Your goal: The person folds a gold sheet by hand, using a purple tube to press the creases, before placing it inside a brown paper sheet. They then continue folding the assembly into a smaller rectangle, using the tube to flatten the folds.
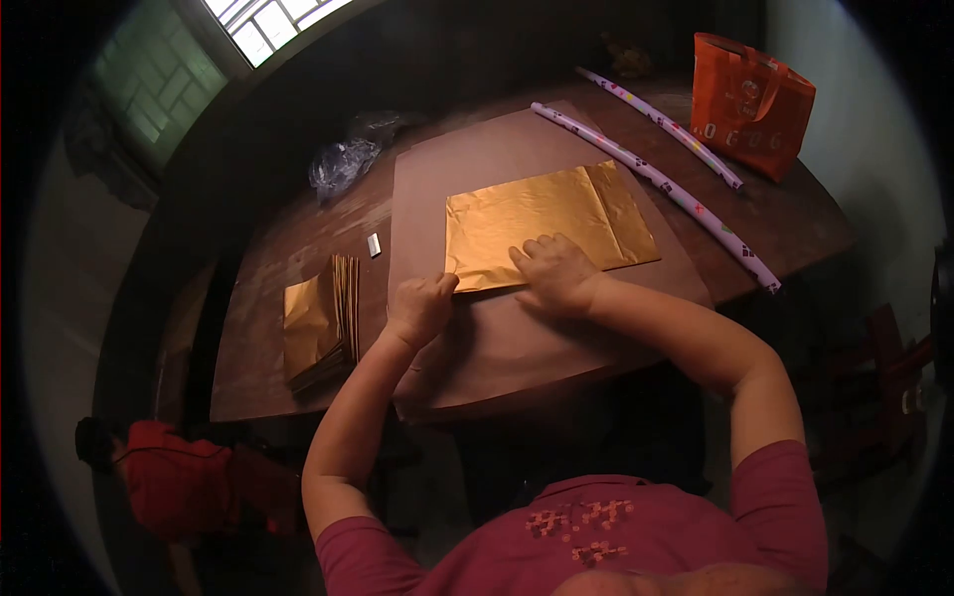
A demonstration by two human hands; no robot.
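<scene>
A gold, creased paper piece [542,219] lies flat on a large brown sheet [487,353] on the table, with a fold line near its right end. My left hand [425,306] pinches the near left corner of the gold piece, fingers closed. Resting on its near edge, right of the middle, my right hand [556,273] has its fingers bent and spread a little on the surface. Left of the brown sheet stands a stack of folded gold pieces [313,323].
Two rolled tubes with a pink pattern [686,204] lie at the right, beside an orange bag [750,109]. Crumpled clear plastic [343,167] and a small white object [374,245] are at the left. A person in red [179,477] is at the lower left.
</scene>
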